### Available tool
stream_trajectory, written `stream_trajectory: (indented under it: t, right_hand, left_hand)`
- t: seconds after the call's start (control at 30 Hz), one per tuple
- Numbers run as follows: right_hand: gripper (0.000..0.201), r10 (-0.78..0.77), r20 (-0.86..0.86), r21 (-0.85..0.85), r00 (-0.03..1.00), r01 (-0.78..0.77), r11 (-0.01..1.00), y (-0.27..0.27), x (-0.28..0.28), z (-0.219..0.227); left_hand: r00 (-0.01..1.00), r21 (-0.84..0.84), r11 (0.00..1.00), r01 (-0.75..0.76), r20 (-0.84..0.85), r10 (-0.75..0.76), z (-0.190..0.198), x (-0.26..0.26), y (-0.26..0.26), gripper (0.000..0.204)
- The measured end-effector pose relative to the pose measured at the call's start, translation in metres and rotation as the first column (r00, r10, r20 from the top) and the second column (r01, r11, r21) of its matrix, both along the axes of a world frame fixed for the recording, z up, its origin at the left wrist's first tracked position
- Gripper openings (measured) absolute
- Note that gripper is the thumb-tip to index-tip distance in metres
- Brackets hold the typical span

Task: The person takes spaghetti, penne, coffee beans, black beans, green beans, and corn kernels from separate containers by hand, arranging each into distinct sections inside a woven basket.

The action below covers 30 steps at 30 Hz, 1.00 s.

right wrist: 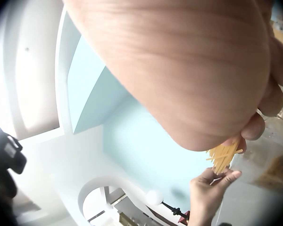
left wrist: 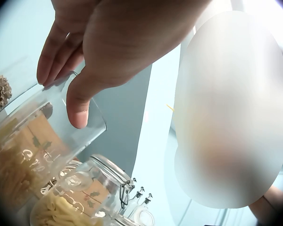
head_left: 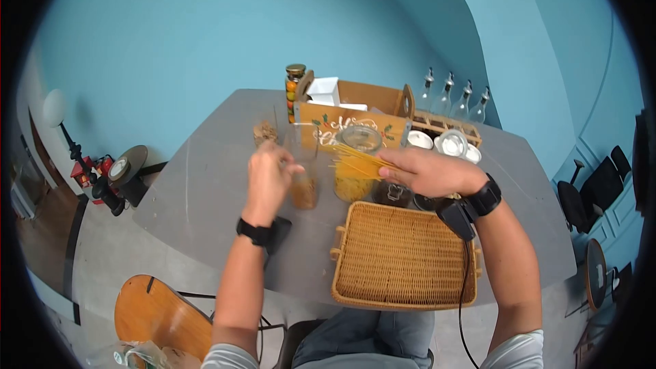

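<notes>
My right hand (head_left: 430,167) grips a bundle of dry spaghetti (head_left: 359,162), its loose ends pointing left above a clip-top jar (head_left: 352,188) of yellow pasta. The spaghetti (right wrist: 222,157) also shows beyond the fingers in the right wrist view. My left hand (head_left: 268,176) is raised beside a tall clear glass container (head_left: 304,195) with brownish contents. Its thumb and fingers are loosely bent and apart, nothing visible held between them. In the left wrist view the thumb (left wrist: 78,113) overlaps the upper glass, close to the rim.
A wicker tray (head_left: 403,256) lies at the table's front edge. Behind the jars stands a wooden crate (head_left: 352,119) with white containers, beside a tall jar of colourful balls (head_left: 294,92). Several glass bottles (head_left: 443,99) and white-topped jars (head_left: 451,143) stand at the back right.
</notes>
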State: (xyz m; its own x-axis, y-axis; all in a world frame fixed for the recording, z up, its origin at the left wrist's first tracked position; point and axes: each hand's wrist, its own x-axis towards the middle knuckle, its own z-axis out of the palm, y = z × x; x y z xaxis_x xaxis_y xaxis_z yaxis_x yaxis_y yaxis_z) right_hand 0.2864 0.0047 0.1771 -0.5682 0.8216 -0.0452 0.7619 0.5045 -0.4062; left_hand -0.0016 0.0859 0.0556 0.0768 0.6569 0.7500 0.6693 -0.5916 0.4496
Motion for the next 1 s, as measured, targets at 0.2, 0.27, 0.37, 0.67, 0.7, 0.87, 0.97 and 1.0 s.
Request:
stream_trajectory:
  t: [0.2,0.27,0.37,0.67,0.7,0.87,0.97,1.0]
  right_hand:
    - [0.031,-0.109,-0.185,-0.154,0.977,0.081,0.985,-0.059,0.063,-0.082]
    - [0.034,-0.171,-0.176,-0.275,0.969,0.118,0.954,-0.075,0.083,-0.113]
    - [0.035,-0.26,-0.23,-0.417,0.938,0.146,0.897,-0.1,0.099,-0.155]
    - [0.033,-0.215,-0.285,-0.362,0.934,0.102,0.926,-0.115,0.107,-0.199]
    - [0.033,-0.198,-0.256,-0.376,0.946,0.091,0.922,-0.114,0.104,-0.195]
    - [0.029,-0.138,-0.266,-0.311,0.954,0.051,0.949,-0.107,0.081,-0.176]
    - [0.027,-0.158,-0.257,-0.344,0.953,0.063,0.937,-0.111,0.068,-0.165]
    - [0.026,-0.199,-0.232,-0.377,0.952,0.1,0.921,-0.112,0.066,-0.165]
  left_hand:
    - [0.997,-0.135,0.988,0.07,-0.033,-0.075,0.005,-0.008,0.052,0.03]
    - [0.995,-0.148,0.985,0.083,-0.044,-0.091,0.009,-0.007,0.056,0.03]
    - [0.988,-0.153,0.981,0.118,-0.078,-0.132,0.008,-0.016,0.066,0.03]
    - [0.866,-0.051,0.924,0.378,-0.334,-0.373,0.021,0.057,-0.059,0.086]
    - [0.788,-0.228,0.861,0.455,-0.347,-0.508,0.021,0.081,-0.086,0.084]
    - [0.491,-0.435,0.736,0.519,-0.554,-0.673,-0.039,0.146,-0.119,0.061]
    - [0.378,-0.6,0.701,0.385,-0.59,-0.713,-0.046,0.155,-0.115,0.037]
    - [0.342,-0.694,0.666,0.274,-0.577,-0.742,-0.048,0.155,-0.114,0.026]
